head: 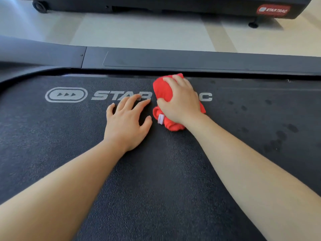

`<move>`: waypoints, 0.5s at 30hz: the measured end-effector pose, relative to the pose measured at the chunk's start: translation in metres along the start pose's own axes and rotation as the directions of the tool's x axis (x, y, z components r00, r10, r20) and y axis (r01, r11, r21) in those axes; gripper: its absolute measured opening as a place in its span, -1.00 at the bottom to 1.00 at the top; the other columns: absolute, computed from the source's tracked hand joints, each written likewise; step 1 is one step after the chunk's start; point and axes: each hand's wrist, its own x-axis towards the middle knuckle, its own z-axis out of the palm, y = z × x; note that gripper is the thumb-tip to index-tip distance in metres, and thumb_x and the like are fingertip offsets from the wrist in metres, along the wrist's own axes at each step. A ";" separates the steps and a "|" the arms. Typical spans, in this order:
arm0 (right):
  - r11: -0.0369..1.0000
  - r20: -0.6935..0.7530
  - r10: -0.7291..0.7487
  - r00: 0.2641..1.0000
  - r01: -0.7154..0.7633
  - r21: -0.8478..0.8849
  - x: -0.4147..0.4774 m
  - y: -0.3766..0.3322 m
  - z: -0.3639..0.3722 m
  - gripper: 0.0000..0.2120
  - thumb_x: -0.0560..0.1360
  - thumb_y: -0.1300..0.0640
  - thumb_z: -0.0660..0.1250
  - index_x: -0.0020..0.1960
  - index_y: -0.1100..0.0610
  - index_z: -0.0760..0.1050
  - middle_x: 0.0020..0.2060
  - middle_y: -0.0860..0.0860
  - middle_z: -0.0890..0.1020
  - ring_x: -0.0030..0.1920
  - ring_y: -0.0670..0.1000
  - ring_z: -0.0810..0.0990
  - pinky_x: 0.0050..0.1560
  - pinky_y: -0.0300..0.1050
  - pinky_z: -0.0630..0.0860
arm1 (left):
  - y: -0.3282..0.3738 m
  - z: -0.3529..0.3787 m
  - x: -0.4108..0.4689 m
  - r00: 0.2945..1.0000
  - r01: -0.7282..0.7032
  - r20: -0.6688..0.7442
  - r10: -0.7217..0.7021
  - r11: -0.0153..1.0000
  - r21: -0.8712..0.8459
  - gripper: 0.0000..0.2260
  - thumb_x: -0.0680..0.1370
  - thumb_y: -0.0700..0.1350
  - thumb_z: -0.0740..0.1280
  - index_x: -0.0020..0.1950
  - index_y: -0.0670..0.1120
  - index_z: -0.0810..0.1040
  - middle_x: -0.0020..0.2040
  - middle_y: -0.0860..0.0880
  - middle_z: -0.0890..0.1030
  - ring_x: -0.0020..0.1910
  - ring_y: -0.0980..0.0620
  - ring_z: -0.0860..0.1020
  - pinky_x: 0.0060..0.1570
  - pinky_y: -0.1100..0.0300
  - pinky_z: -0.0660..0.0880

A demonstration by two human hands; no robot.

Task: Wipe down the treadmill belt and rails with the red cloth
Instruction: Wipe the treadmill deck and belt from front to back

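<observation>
A bunched red cloth (162,89) with a small white tag lies on the black treadmill belt (156,171), over the white STAR TRAC lettering and close to the far rail (173,60). My right hand (180,100) grips the cloth from above, fingers curled over its far edge and thumb on its left side. Just to the left, my left hand (127,119) rests flat on the belt with fingers spread, apart from the cloth. Dark wet spots dot the belt to the right of the cloth.
Beyond the far rail is pale floor (139,30). A second black treadmill (156,5) with a red STAR TRAC label stands at the top of the view, on a wheel and a foot. A curved black cover edge (26,73) bounds the belt at the left.
</observation>
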 end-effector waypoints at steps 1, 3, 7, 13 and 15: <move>1.000 0.017 0.006 1.000 -0.006 -0.004 0.010 -0.001 0.002 -0.44 0.41 -0.07 0.27 0.39 -0.03 0.31 0.38 -0.06 0.33 0.40 0.02 0.21 0.30 0.11 0.29 | 0.000 0.000 0.001 1.000 0.001 0.002 -0.001 1.000 -0.002 -0.50 0.45 0.18 0.04 0.38 0.18 0.32 0.44 0.11 0.29 0.44 0.08 0.18 0.40 -0.13 0.05; 1.000 0.035 0.011 0.999 -0.011 -0.007 0.017 -0.001 0.004 -0.43 0.42 -0.07 0.27 0.41 -0.03 0.29 0.39 -0.06 0.32 0.42 0.04 0.20 0.29 0.12 0.29 | -0.001 0.000 0.002 1.000 -0.004 0.005 0.004 1.000 -0.009 -0.51 0.45 0.18 0.04 0.39 0.18 0.32 0.44 0.12 0.28 0.45 0.08 0.17 0.40 -0.13 0.04; 0.999 0.047 -0.030 0.998 0.031 -0.017 -0.019 0.005 -0.007 -0.42 0.42 -0.03 0.26 0.42 0.01 0.27 0.43 -0.02 0.29 0.42 0.07 0.21 0.36 0.11 0.25 | -0.003 0.002 0.001 1.000 -0.013 0.003 0.014 1.000 -0.017 -0.57 0.52 0.13 0.13 0.39 0.17 0.32 0.45 0.09 0.28 0.45 0.06 0.16 0.40 -0.14 0.00; 1.000 0.049 -0.003 0.999 0.003 -0.012 -0.138 0.002 -0.031 -0.41 0.40 0.00 0.28 0.42 -0.02 0.27 0.44 -0.08 0.26 0.43 0.00 0.18 0.32 0.13 0.30 | 0.001 -0.008 -0.011 0.999 -0.026 0.021 0.027 0.999 -0.034 -0.59 0.56 0.02 0.15 0.41 0.03 0.35 0.46 -0.03 0.31 0.45 -0.06 0.21 0.42 -0.08 0.08; 0.999 0.029 0.044 0.999 -0.044 -0.010 -0.180 -0.006 -0.035 -0.41 0.40 -0.04 0.25 0.42 -0.04 0.26 0.45 -0.08 0.24 0.45 -0.01 0.15 0.32 0.11 0.29 | 0.004 -0.014 -0.031 0.996 -0.042 0.073 0.044 0.999 -0.024 -0.58 0.58 0.01 0.12 0.45 0.01 0.30 0.49 -0.07 0.25 0.47 -0.09 0.16 0.43 -0.07 0.08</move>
